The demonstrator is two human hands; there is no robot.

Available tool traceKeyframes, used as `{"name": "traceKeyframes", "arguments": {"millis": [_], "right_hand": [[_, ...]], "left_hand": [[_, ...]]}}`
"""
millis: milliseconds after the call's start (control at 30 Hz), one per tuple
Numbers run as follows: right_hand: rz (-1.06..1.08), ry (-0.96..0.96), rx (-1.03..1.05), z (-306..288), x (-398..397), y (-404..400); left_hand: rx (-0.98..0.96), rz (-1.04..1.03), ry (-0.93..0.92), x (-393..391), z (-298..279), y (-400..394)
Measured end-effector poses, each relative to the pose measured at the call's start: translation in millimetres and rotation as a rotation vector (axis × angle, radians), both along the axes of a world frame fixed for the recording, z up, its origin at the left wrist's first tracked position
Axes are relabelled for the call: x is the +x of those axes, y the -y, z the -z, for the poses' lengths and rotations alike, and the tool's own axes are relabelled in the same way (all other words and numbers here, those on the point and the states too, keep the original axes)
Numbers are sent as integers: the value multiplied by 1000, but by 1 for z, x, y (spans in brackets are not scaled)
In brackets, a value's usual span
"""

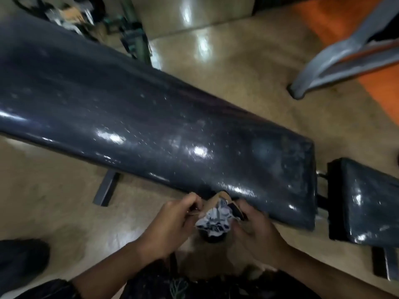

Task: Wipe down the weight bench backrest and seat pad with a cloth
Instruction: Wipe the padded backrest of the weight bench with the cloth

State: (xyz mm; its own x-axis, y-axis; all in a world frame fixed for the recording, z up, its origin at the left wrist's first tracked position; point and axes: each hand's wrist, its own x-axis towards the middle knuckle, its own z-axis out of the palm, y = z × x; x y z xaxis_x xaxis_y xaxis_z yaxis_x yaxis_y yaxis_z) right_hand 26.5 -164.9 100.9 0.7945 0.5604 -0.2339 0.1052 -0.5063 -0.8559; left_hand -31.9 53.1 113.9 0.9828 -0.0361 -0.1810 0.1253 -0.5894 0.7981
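Note:
The long dark backrest (151, 117) of the weight bench runs from upper left to lower right, glossy and speckled. The shorter seat pad (367, 203) sits beyond a gap at the right. Just in front of the backrest's near edge, both hands hold a crumpled cloth (216, 219) patterned in white, black and tan. My left hand (172, 223) grips its left side with curled fingers. My right hand (257, 231) grips its right side. The cloth is off the pad.
Shiny beige floor surrounds the bench. A dark frame leg (106, 188) shows under the backrest, another foot (384, 264) under the seat. A grey metal frame (336, 61) and orange mat (336, 20) lie top right. Gear clutter (86, 16) sits top left.

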Motion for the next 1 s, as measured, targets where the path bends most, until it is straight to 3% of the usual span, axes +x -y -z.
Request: {"name": "traceKeyframes", "arguments": {"millis": [200, 333, 467, 700, 900, 1000], "right_hand": [[17, 109, 298, -83, 59, -73], [-92, 177, 497, -110, 82, -150], [-179, 379, 547, -129, 95, -245], [-119, 462, 441, -135, 92, -375], [-169, 606, 228, -139, 67, -422], [-182, 723, 98, -140, 55, -427]], "left_hand": [[2, -453, 426, 26, -75, -38], [192, -688, 697, 41, -92, -104], [325, -862, 825, 51, -117, -178], [465, -1019, 829, 46, -134, -272], [547, -1097, 667, 28, -148, -316], [686, -1093, 505, 14, -153, -329]]}}
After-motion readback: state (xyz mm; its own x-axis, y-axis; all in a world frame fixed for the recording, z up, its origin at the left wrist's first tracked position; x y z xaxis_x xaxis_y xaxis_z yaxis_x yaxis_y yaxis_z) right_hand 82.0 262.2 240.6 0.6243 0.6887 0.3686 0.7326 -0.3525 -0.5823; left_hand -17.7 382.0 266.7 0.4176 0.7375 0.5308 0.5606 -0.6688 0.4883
